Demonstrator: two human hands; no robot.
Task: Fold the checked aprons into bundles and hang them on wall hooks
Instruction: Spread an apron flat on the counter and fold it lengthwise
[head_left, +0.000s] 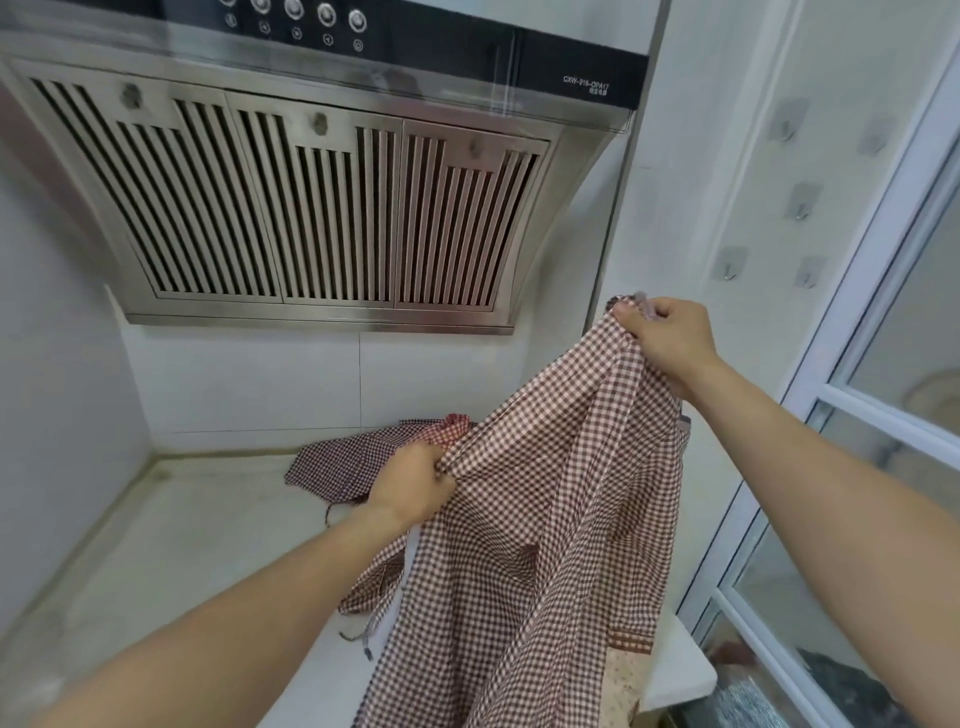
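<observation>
Both hands, right hand and left hand, fingers pinching checked apron edge, centre frame; best kept taut, corners matched before folding.

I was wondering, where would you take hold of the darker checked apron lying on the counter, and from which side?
Probably at the bunched red-checked fold at its back edge, coming from above. The darker checked apron lies flat on the counter, so that raised bunch is the easiest part to pinch.
</observation>
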